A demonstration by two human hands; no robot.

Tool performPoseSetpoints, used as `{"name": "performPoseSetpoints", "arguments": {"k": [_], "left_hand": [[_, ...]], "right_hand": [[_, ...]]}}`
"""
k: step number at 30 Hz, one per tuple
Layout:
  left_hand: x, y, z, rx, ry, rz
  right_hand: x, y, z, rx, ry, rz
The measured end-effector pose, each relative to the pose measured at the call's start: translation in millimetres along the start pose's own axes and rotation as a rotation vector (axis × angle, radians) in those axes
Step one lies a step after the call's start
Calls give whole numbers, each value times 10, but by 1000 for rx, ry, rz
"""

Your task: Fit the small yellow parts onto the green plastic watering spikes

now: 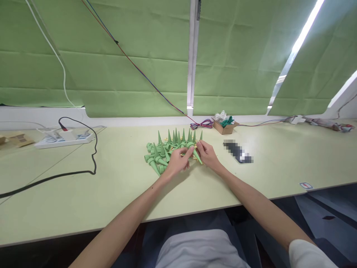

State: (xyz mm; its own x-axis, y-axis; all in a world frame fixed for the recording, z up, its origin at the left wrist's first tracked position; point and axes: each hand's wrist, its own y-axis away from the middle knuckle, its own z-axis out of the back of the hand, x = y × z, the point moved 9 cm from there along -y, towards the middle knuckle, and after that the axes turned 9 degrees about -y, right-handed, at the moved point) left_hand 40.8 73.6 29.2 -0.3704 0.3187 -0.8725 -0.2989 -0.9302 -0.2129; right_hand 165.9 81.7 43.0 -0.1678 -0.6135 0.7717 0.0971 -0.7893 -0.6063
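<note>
Green plastic spike (197, 155), one, held in your left hand above the bench.
Left hand (177, 160): closed on the spike by its wide capped end, tip slanting down toward you and to the right; a grip on the collar should steady it better than one on the taper. Right hand (209, 154): fingertips bunched beside the collar; whether they pinch anything, you cannot tell from this view. Best kept light and in line with the spike, to avoid twisting it. Adjacent stock: green spikes (157, 160), some upright, some lying, on the bench (117, 201); keep your knuckles clear of the standing ones, which could topple.
</note>
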Motion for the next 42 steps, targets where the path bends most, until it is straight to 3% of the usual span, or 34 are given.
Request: {"name": "performPoseSetpoints", "arguments": {"k": [8,16,27,33,42], "left_hand": [[-56,23,71,-80,-96,-60],[-188,46,124,-181,-244,-219],[-196,48,116,-200,-239,-337],[-186,56,115,-212,-269,-323],[-105,22,168,-254,-247,-185]], "right_hand": [[-8,10,-30,20,-23,-21],[-111,18,-15,0,-32,-92],[-23,3,37,-41,101,-63],[-44,-1,38,-52,63,-68],[40,2,18,-39,39,-24]]}}
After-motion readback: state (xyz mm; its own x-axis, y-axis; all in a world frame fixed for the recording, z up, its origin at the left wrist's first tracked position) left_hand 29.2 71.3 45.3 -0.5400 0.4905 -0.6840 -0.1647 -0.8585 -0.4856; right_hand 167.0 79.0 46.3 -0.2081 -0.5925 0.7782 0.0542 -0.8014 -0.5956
